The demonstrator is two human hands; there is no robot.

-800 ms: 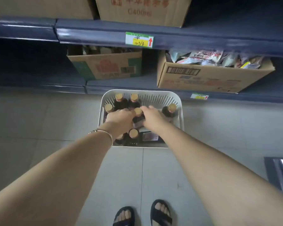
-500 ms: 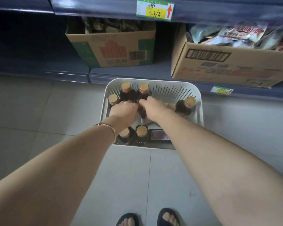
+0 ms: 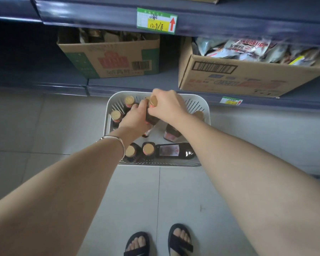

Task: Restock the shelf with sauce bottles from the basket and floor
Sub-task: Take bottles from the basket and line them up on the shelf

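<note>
A white slatted basket [image 3: 201,108] stands on the floor in front of the lowest shelf [image 3: 129,82]. It holds several dark sauce bottles with gold caps; two upright ones [image 3: 148,150] are at its near edge, and one bottle [image 3: 175,150] lies flat beside them. My left hand [image 3: 135,119] and my right hand [image 3: 166,106] are both closed around one dark bottle [image 3: 152,115], raised above the others with its gold cap showing between my fingers. A second bottle looks gripped under my left hand, mostly hidden.
Two open cardboard boxes sit on the lowest shelf: one with red and green print [image 3: 111,60] on the left, one full of packets [image 3: 248,71] on the right. A price tag [image 3: 156,21] hangs on the shelf rail above. My sandalled feet [image 3: 159,241] stand on grey tiles.
Both hands have risen from among the bottles and moved toward the far side of the basket, lifting a bottle. The camera has moved closer to the shelf.
</note>
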